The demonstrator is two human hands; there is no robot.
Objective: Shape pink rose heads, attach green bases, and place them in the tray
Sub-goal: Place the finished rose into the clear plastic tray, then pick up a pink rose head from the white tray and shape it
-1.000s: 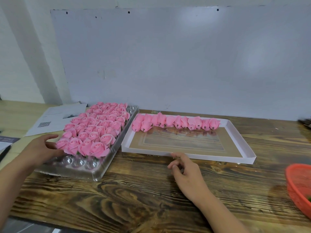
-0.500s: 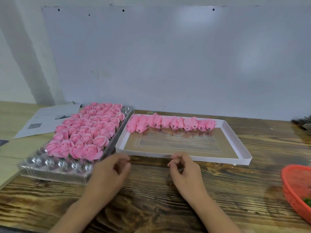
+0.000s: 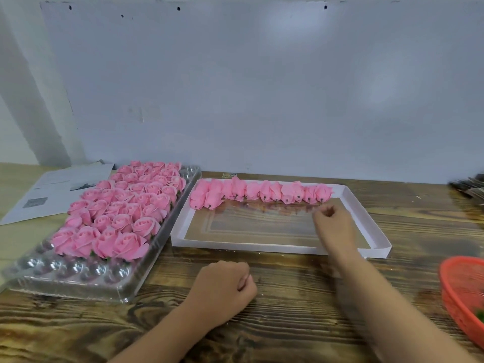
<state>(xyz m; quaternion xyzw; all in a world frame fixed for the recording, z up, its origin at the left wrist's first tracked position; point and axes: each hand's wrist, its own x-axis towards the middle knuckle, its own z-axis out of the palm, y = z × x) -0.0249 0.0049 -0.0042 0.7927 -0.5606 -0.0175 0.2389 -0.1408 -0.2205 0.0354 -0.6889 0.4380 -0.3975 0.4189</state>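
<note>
Several pink rose heads fill a clear plastic blister tray on the left of the wooden table. A white shallow tray lies in the middle, with a row of pink rose heads along its far edge, stems toward me. My right hand hovers over this tray near the right end of the row, fingers curled and blurred, with nothing visible in them. My left hand rests on the table in front of the white tray as a loose fist, holding nothing.
A red mesh basket sits at the right edge with something green inside. Printed papers lie at the far left behind the blister tray. Dark items lie at the far right. A white wall stands close behind the table.
My left hand left the blister tray and came to the table centre as a fist. My right hand moved forward and right, over the white tray toward the row's right end.
</note>
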